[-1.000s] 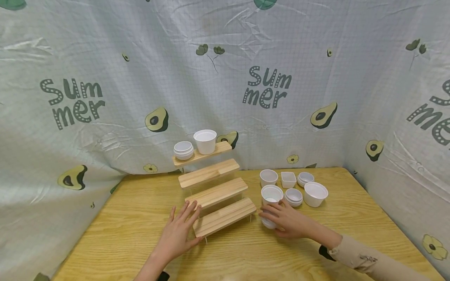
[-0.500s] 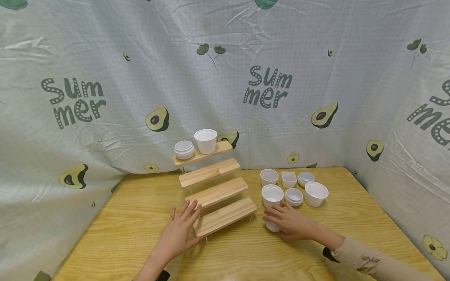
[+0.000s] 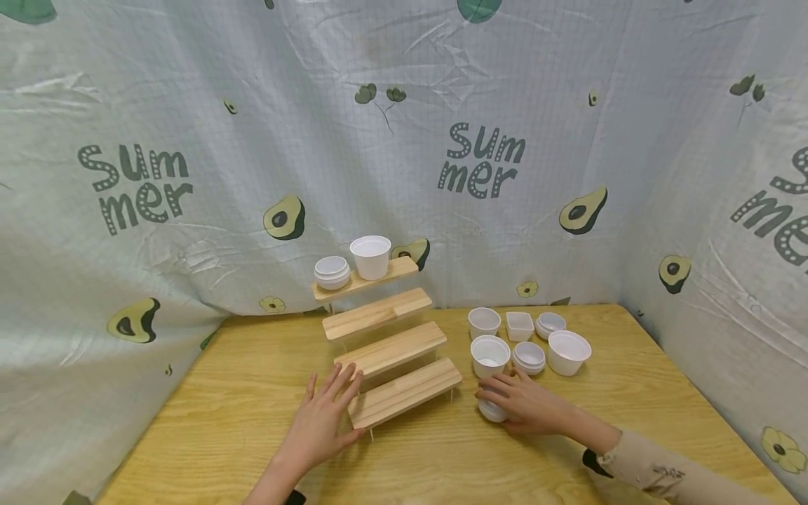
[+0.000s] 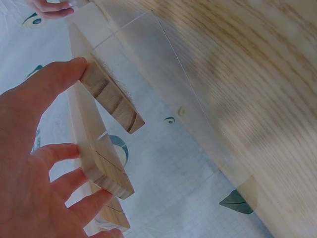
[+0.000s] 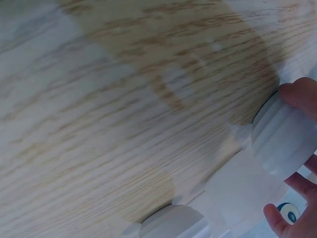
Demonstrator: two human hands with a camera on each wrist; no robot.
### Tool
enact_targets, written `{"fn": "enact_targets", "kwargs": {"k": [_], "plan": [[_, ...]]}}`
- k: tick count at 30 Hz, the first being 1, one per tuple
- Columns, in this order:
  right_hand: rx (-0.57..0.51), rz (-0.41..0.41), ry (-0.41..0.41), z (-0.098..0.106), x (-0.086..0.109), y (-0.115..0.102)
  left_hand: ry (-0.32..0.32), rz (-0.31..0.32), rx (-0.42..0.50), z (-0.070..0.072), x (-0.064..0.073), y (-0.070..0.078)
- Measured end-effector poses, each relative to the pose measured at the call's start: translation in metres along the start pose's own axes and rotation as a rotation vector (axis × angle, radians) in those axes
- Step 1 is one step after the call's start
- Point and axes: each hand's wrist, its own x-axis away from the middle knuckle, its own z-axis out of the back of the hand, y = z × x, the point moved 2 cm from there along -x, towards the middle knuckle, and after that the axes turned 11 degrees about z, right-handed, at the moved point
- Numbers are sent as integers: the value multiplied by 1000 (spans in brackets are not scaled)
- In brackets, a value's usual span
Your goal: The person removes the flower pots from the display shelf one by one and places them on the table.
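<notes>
My right hand point(image 3: 529, 405) holds a small white round pot point(image 3: 493, 410) on the tabletop, just in front of a taller white cup point(image 3: 489, 356). In the right wrist view the thumb lies on one edge of this ridged pot point(image 5: 282, 139), with fingers at the other side. My left hand point(image 3: 322, 424) spreads its fingers against the left ends of a stepped wooden shelf stand point(image 3: 407, 393). The left wrist view shows the thumb touching one board end point(image 4: 111, 98) and other fingers touching the board above it. Another white pot point(image 3: 332, 273) and a cup point(image 3: 371, 258) stand on the top step.
Behind my right hand, several white containers stand on the wooden table point(image 3: 221, 400): a cup point(image 3: 484, 322), a square pot point(image 3: 520, 327), two ridged pots point(image 3: 550, 325) and a wide cup point(image 3: 569, 353). A printed curtain point(image 3: 379, 140) hangs behind the table.
My right hand and the pot have slid slightly toward me and to the right, away from the taller cup. My left hand keeps its place on the stand.
</notes>
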Motion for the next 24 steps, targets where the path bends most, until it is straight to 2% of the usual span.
{"fn": "enact_targets", "kwargs": {"k": [8,13,24], "plan": [[-20,-4,11,1,1,-1,-4,6,-2,-1,1,1],[-54,-18,54,4,-1,0,-2,7,-3,-1,1,0],[16,17,180,26,-26,5,2,5,-6,-2,1,-1]]}}
